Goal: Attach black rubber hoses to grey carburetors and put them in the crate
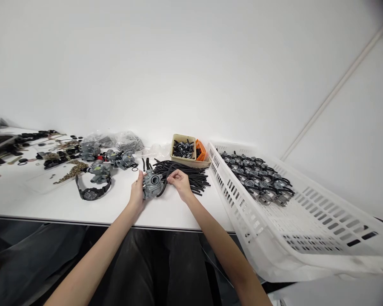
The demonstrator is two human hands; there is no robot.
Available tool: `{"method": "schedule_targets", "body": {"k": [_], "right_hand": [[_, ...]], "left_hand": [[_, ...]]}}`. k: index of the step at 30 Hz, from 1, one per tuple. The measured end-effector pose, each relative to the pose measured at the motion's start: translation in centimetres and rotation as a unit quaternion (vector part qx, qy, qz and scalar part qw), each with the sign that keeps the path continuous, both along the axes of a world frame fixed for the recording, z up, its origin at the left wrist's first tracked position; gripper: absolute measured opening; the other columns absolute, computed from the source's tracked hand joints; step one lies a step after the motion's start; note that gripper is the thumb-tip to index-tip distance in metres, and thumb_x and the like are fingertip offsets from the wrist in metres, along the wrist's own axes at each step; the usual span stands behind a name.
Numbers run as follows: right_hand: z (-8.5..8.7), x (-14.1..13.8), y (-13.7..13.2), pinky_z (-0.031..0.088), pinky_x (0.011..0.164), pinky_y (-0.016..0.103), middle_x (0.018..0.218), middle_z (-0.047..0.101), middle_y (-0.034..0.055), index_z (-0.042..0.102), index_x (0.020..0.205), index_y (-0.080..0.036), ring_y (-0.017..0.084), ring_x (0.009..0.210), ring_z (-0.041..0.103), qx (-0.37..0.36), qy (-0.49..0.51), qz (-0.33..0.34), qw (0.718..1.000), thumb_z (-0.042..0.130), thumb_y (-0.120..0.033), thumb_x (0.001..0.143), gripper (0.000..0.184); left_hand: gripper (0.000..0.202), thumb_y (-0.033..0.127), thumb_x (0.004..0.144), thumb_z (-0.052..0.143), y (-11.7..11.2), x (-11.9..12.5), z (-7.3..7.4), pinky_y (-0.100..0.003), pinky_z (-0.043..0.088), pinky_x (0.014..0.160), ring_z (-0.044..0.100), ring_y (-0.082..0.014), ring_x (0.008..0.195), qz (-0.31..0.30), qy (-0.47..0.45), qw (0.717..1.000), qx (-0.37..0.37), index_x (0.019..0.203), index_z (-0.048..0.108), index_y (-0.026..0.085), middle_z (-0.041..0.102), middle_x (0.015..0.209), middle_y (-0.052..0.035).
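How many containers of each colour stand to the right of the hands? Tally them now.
White slotted crate: 1
Beige tray: 1
Orange basket: 1
Total: 3

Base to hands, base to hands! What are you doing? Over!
Left hand holding gray carburetor. Right hand on black hose. Hose bundle alongside.

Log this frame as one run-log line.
left hand: holds carburetor | right hand: holds black hose loop | nearby: black hose bundle, white crate
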State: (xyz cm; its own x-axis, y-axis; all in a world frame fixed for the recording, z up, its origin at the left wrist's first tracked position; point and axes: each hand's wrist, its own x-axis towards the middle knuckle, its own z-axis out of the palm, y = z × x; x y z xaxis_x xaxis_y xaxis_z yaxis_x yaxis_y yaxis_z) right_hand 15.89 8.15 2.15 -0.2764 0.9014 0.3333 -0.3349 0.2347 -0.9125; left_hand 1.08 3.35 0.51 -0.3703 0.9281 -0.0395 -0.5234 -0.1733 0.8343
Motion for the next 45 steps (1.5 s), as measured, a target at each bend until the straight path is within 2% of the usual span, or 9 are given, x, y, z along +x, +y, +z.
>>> {"method": "schedule_targets", "body": {"k": [7,13,18,22,28,31,37,42,45], "right_hand": [[0.0,0.1,-0.2,0.048,0.067,0.026,0.065,0.061,-0.006,0.051,0.079,-0.021,0.011,0.062,0.059,-0.029,0.022,0.039,0.999,0.082,-0.03,0.054,0.041],[-0.8,0.0,0.2,0.045,0.062,0.024,0.067,0.063,-0.0048,0.052,0.088,-0.021,0.01,0.06,0.058,-0.056,0.011,0.087,0.995,0.083,-0.031,0.055,0.046],[-1.1,-0.1,0.2,0.043,0.058,0.021,0.066,0.058,-0.0072,0.052,0.09,-0.022,0.009,0.059,0.054,-0.079,0.059,0.125,0.987,0.086,-0.025,0.05,0.052],[-1.0,0.1,0.3,0.047,0.066,0.022,0.078,0.063,-0.0026,0.058,0.086,-0.021,0.011,0.072,0.059,-0.08,0.06,0.106,0.989,0.085,-0.02,0.046,0.049],[-0.6,0.6,0.4,0.048,0.069,0.027,0.092,0.067,0.0033,0.073,0.093,-0.021,0.013,0.073,0.056,-0.01,-0.045,0.091,0.995,0.086,-0.025,0.046,0.049],[-0.6,0.6,0.4,0.048,0.078,0.031,0.102,0.067,0.005,0.075,0.09,-0.024,0.018,0.087,0.059,0.036,-0.053,0.082,0.995,0.087,-0.034,0.046,0.046],[-0.7,0.7,0.1,0.037,0.104,0.044,0.115,0.067,0.0079,0.073,0.1,-0.027,0.027,0.116,0.055,0.089,-0.09,0.111,0.986,0.079,-0.052,0.057,0.05],[-0.6,1.2,0.0,0.034,0.107,0.044,0.134,0.054,0.0081,0.071,0.104,-0.026,0.027,0.127,0.046,0.122,-0.149,0.149,0.97,0.068,-0.06,0.067,0.05],[-0.6,1.5,0.0,0.033,0.106,0.045,0.133,0.056,0.0092,0.069,0.11,-0.024,0.027,0.127,0.046,0.102,-0.163,0.184,0.964,0.068,-0.058,0.069,0.053]], "left_hand": [[0.058,0.062,0.08,0.05,-0.3,0.2,0.5,-0.031,0.055,0.069,0.068,-0.0217,0.081,-0.046,-0.016,0.999,-0.001,0.104,0.065,0.012,0.072,0.088,-0.0103],[0.059,0.063,0.084,0.043,-0.5,0.2,0.5,-0.031,0.056,0.06,0.068,-0.0203,0.069,-0.117,-0.019,0.993,-0.007,0.11,0.063,0.015,0.072,0.084,-0.0101],[0.056,0.059,0.086,0.042,-0.8,0.4,0.5,-0.03,0.055,0.056,0.067,-0.019,0.063,-0.18,-0.015,0.983,-0.009,0.111,0.062,0.013,0.071,0.078,-0.0097],[0.057,0.059,0.086,0.041,-1.1,0.6,0.7,-0.033,0.056,0.056,0.067,-0.0203,0.063,-0.193,-0.018,0.981,-0.008,0.11,0.063,0.013,0.071,0.078,-0.0104],[0.06,0.064,0.082,0.045,-1.5,0.6,0.8,-0.037,0.056,0.06,0.068,-0.0242,0.067,-0.203,-0.052,0.977,-0.031,0.107,0.065,0.013,0.072,0.079,-0.0123],[0.064,0.067,0.08,0.044,-1.6,0.5,0.7,-0.039,0.056,0.06,0.068,-0.0264,0.07,-0.203,-0.065,0.976,-0.039,0.105,0.065,0.012,0.071,0.079,-0.0139],[0.064,0.067,0.08,0.042,-1.6,0.4,0.5,-0.04,0.056,0.06,0.068,-0.0286,0.07,-0.21,-0.08,0.974,-0.039,0.103,0.065,0.012,0.071,0.079,-0.0146],[0.055,0.057,0.087,0.037,-1.8,0.5,1.0,-0.041,0.056,0.059,0.068,-0.0266,0.065,-0.207,-0.085,0.973,-0.06,0.101,0.065,0.012,0.072,0.077,-0.0138],[0.052,0.053,0.089,0.036,-1.9,0.6,1.2,-0.04,0.056,0.059,0.068,-0.0248,0.061,-0.214,-0.087,0.971,-0.061,0.1,0.064,0.011,0.071,0.075,-0.0134]]}}
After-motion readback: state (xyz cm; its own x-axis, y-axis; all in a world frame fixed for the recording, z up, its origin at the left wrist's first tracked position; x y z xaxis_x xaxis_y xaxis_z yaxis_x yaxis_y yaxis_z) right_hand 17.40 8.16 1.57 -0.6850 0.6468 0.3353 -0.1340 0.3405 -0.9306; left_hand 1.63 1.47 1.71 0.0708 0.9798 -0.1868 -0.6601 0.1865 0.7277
